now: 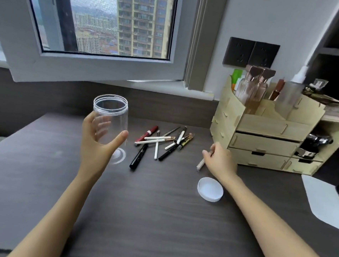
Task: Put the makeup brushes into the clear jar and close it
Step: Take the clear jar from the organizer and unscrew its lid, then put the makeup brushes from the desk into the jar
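My left hand (98,143) grips the clear jar (111,112) and holds it upright above the dark desk, its mouth open. A pile of several makeup brushes and pens (161,143) lies on the desk just right of the jar. My right hand (219,161) rests on the desk right of the pile, fingers closed around a pale brush (200,165) whose end sticks out below the hand. The jar's white lid (210,189) lies upside down on the desk near my right wrist.
A wooden cosmetics organiser (264,143) with bottles and drawers stands at the right. A white sheet (324,201) lies at the far right edge. An open window frame (100,67) overhangs the back of the desk (138,216).
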Demonstrator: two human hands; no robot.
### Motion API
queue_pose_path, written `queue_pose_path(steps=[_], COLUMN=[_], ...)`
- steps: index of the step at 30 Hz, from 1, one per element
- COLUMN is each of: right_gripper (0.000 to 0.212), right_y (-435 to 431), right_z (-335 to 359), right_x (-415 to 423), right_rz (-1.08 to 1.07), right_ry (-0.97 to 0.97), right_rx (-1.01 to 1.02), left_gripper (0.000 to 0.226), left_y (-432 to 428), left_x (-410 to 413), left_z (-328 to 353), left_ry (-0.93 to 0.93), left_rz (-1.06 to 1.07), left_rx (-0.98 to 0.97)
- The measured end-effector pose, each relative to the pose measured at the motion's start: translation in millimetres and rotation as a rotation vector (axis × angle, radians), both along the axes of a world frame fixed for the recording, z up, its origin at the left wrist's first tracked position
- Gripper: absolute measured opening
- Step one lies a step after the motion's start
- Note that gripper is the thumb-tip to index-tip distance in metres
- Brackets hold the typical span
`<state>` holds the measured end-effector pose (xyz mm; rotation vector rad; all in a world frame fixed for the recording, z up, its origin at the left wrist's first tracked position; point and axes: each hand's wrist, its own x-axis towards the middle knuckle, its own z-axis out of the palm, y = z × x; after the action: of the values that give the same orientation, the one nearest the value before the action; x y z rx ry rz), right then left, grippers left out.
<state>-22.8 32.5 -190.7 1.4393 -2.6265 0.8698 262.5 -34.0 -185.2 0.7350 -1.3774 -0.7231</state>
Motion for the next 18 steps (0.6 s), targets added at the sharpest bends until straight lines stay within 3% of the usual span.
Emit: queue_pose_path(steps=[3,5,10,12,16,18], right_gripper=[0.033,0.038,0.037,0.041,0.055,0.052], right_y=[-28.7,-40.9,-52.0,-46.9,-25.7,-13.2], right_z=[-3.0,-8.7,-11.5,6.8,74.4,99.6], right_x=[-0.3,-1.3,1.6,8.0,49.3,73.4], right_rz=[-0.144,-0.205,-0.251,-0.168,0.304,0.541], right_ry=[0.122,0.095,-0.048,-0.172,-0.735,-0.787], right_rx=[0.203,0.272,0.215,0.001,-0.691,-0.858], left_gripper=[0.066,0.069,0.068,0.067,0.072,0.071], left_y=[-1.9,-3.9,-3.6,-2.8,-0.8,1.0], left_x=[2.5,2.7,0.4,-1.2,-7.1,-9.1], left_z=[-3.8,-6.4,-9.2,-12.6,-13.6,-13.1], left_ry=[-0.047,-0.078,-0.083,-0.090,-0.189,-0.244], left_rz=[0.025,0.033,-0.011,-0.039,-0.056,-0.048], left_rx=[-0.035,-0.034,-0.008,0.001,-0.045,-0.086])
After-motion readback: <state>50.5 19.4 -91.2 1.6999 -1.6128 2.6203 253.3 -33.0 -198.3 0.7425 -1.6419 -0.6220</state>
